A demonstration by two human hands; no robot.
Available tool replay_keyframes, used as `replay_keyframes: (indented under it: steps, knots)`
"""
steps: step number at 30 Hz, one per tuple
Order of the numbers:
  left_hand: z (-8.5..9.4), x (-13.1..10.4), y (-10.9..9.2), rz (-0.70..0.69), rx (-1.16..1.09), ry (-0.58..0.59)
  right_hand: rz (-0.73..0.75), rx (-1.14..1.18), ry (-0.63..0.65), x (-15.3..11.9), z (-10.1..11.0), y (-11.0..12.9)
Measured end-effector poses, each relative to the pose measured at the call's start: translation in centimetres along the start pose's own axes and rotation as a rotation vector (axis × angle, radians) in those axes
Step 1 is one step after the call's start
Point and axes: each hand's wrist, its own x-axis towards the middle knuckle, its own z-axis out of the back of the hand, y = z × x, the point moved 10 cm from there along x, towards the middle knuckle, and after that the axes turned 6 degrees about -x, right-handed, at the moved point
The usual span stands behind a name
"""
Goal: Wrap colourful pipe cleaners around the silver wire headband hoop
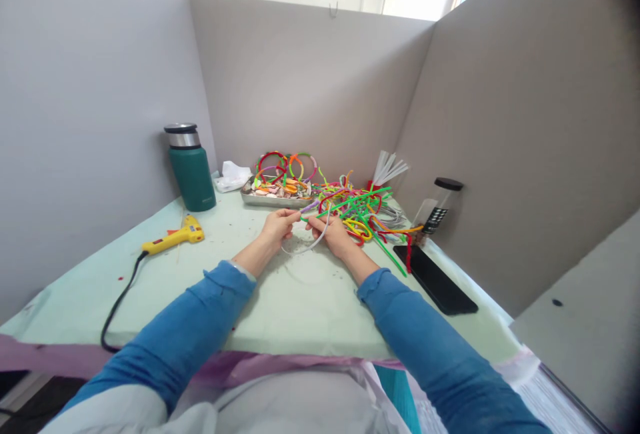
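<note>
Above the middle of the table, my left hand and my right hand meet fingertip to fingertip. Between them is a thin white hoop, its lower arc hanging in front of my right hand. A purple fuzzy stretch shows at the hoop's far side, just beyond my fingertips. My left fingers pinch the hoop near that stretch. A green pipe cleaner runs from my fingertips up to the right, and my right thumb and fingers close on it. Its exact wrap around the hoop is too small to make out.
A heap of coloured pipe cleaners lies beyond my right hand. Behind are a metal tray with wrapped hoops above it and white glue sticks. A yellow glue gun and green bottle stand left; a black phone lies right.
</note>
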Motion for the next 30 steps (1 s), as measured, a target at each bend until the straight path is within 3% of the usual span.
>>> replay_keyframes:
  steps: [5,9,17,24,30]
  knots:
    - [0.8,0.3,0.8,0.044,0.144,-0.046,0.066,-0.235,-0.028,0.0,0.3,0.6]
    - [0.6,0.5,0.7,0.021,0.222,-0.016,0.076,-0.304,-0.08,0.3,0.6,0.6]
    - [0.0,0.6,1.2,0.043,0.202,0.065,0.099,-0.348,-0.137,0.5,1.1,0.5]
    - [0.6,1.2,0.6,-0.082,0.464,0.009,0.22,-0.432,-0.132,0.2,0.6,1.2]
    - [-0.8,1.0,0.7,-0.143,0.495,0.122,0.169,-0.304,-0.215,0.1,1.2,1.3]
